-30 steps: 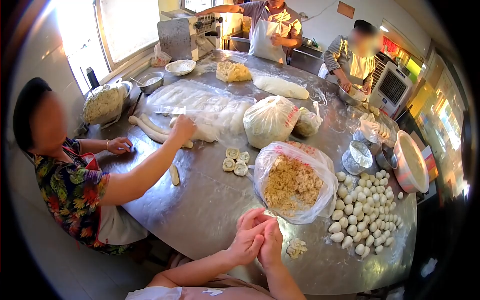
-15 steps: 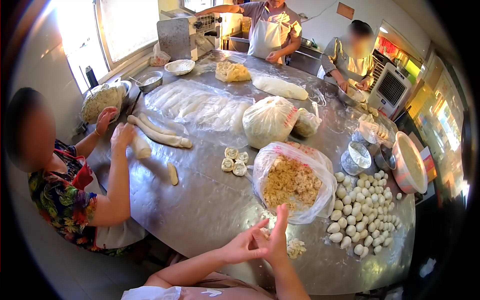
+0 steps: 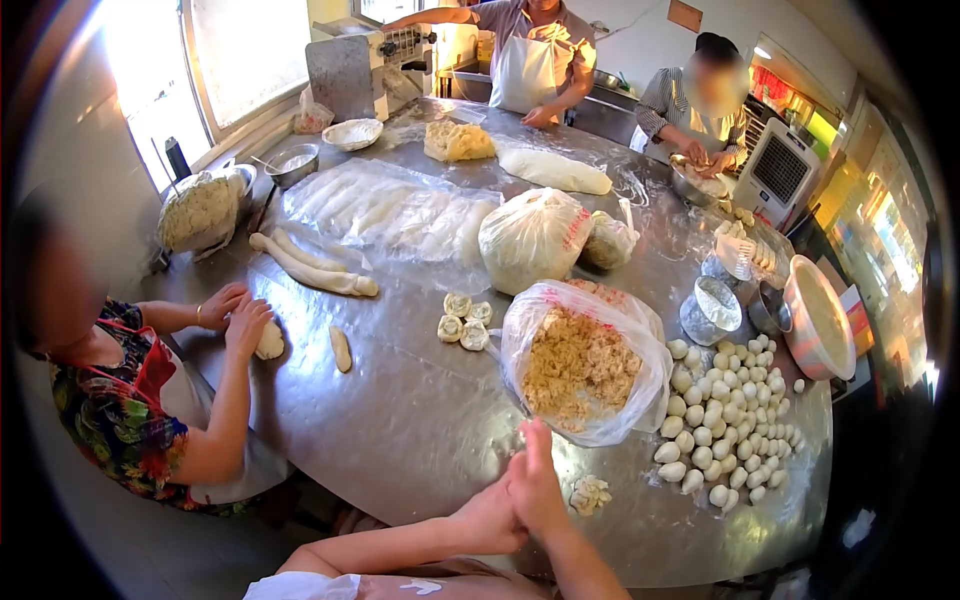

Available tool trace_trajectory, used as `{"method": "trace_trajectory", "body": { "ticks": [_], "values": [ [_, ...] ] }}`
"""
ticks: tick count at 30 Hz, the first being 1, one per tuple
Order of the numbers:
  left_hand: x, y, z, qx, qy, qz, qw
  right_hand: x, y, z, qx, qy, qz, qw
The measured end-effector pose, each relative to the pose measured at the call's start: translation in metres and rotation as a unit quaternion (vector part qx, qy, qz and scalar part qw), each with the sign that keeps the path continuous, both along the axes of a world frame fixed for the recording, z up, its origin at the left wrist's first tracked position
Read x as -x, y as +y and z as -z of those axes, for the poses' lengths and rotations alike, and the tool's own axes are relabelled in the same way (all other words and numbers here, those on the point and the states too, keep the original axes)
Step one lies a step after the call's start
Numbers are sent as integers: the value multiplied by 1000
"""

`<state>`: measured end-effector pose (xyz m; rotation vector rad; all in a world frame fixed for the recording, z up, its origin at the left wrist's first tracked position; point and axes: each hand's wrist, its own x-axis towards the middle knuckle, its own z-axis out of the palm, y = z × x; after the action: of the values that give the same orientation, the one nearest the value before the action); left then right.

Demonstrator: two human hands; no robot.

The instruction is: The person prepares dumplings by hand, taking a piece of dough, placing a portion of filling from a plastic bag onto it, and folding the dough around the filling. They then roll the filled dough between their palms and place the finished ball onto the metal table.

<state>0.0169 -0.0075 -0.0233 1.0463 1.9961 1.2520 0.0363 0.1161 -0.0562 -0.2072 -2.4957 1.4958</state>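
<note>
My left hand [image 3: 492,520] and my right hand [image 3: 536,487] are pressed against each other near the table's front edge. The right hand's fingers point up and lie close together, while the left hand's fingers are mostly hidden behind it. Whatever may lie between the palms is out of sight. Just right of my hands, a small pale lumpy cluster [image 3: 590,495] rests on the metal table. Beyond my fingertips sits an open plastic bag of crumbly tan filling [image 3: 580,365]. Many smooth white dough balls [image 3: 715,420] are spread out to the right.
Filled dough pieces [image 3: 465,322] and a tied bag [image 3: 535,240] lie farther in. At left a person [image 3: 120,400] handles dough beside long dough rolls [image 3: 315,270]. Two more people stand at the far side. A metal cup [image 3: 710,310] and large basin [image 3: 820,320] are at right.
My hands have come from a loose, fingers-apart contact to being pressed together. The person at left has drawn the dough piece closer, and the far-right person's hands now meet over the bowl.
</note>
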Motion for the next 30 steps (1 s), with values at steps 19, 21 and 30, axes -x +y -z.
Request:
{"method": "trace_trajectory", "body": {
  "ticks": [19, 21, 30],
  "values": [
    [28, 1, 23, 20, 70, -130, 989, -24, -3, -29, -122, 95, 67, 986],
    [28, 1, 28, 38, 76, -126, 988, -27, -5, -33, -49, 37, 86, 994],
    [22, -9, -3, 145, -99, 128, 976, -48, 35, 2, -139, 38, 157, 977]
  ]
}}
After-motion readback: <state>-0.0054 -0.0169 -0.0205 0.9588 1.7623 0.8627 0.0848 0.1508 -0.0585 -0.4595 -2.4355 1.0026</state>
